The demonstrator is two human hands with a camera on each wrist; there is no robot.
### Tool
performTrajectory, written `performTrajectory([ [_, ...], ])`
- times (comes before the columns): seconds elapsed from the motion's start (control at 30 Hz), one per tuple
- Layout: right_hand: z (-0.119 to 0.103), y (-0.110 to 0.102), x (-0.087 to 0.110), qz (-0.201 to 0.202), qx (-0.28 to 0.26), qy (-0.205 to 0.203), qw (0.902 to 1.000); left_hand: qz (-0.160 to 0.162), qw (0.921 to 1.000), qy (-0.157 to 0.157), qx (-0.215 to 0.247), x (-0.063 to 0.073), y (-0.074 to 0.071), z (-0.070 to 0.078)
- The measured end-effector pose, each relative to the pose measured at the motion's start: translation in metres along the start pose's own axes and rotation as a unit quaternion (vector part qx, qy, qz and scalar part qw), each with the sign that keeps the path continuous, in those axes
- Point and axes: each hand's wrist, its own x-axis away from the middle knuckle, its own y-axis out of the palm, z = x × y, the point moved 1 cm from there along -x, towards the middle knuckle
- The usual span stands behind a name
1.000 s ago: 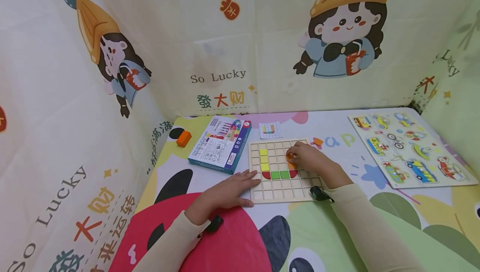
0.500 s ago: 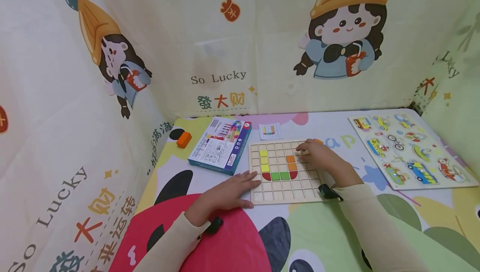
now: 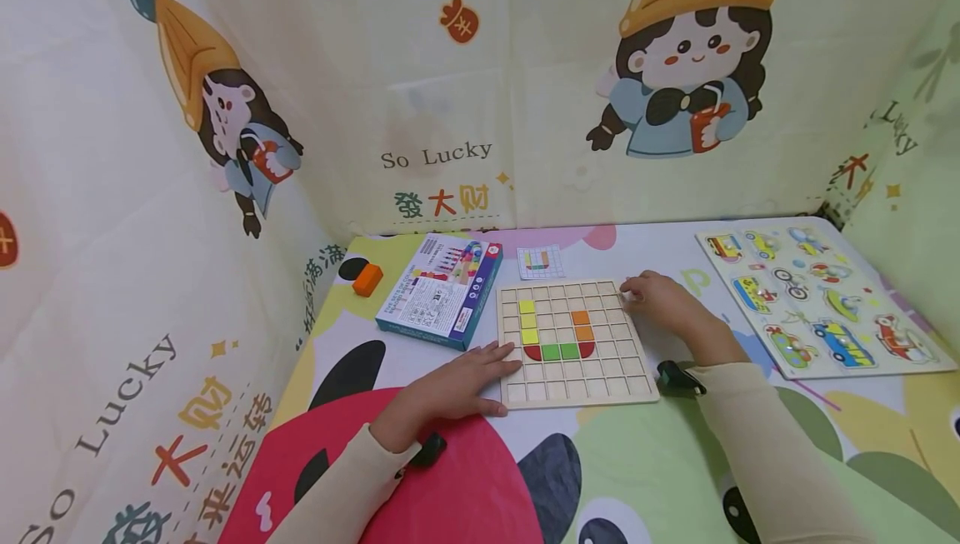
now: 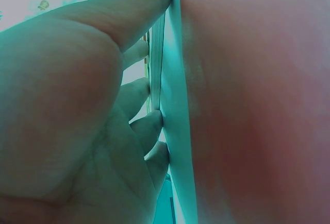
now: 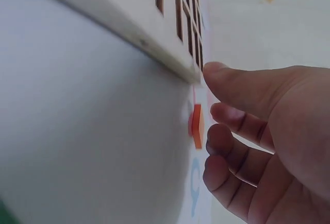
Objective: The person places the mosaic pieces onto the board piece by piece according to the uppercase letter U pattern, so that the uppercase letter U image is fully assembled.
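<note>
A wooden grid board (image 3: 558,394) lies on the table. In its cells sit yellow tiles (image 3: 528,321), green tiles (image 3: 560,351), red corner pieces (image 3: 533,352) and two orange tiles (image 3: 582,326), forming a U. My left hand (image 3: 457,381) rests flat with fingers spread at the board's left edge; the left wrist view shows its fingers straight along that edge. Just beyond the board's right edge hovers my right hand (image 3: 675,311), fingers loosely bent. In the right wrist view a loose orange tile (image 5: 198,126) lies on the table near these fingertips, ungripped; the hand hides it from the head view.
Behind the board lies a small pattern card (image 3: 540,262) with a coloured U. A blue-edged box (image 3: 441,287) is left of it, with an orange block (image 3: 367,279) farther left. A vehicle puzzle board (image 3: 821,298) lies at the right.
My right hand has let go of the orange tile on the grid and moved right, off the board, to the loose orange tile. My left hand has stayed put.
</note>
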Motion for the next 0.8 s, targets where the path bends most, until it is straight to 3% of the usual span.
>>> performTrajectory([
  [0.23,0.014,-0.002,-0.001,0.023,0.01,0.042,0.9988,0.003,1.0,0.002,0.0,0.001,0.0,0.0],
  [0.47,0.022,0.001,-0.005,0.012,0.014,0.102,0.9946,0.001,1.0,0.002,0.003,0.001,0.0,0.001],
  [0.8,0.021,0.002,-0.011,0.004,0.007,0.141,0.9899,-0.003,1.0,0.005,0.001,-0.001,-0.001,0.0],
])
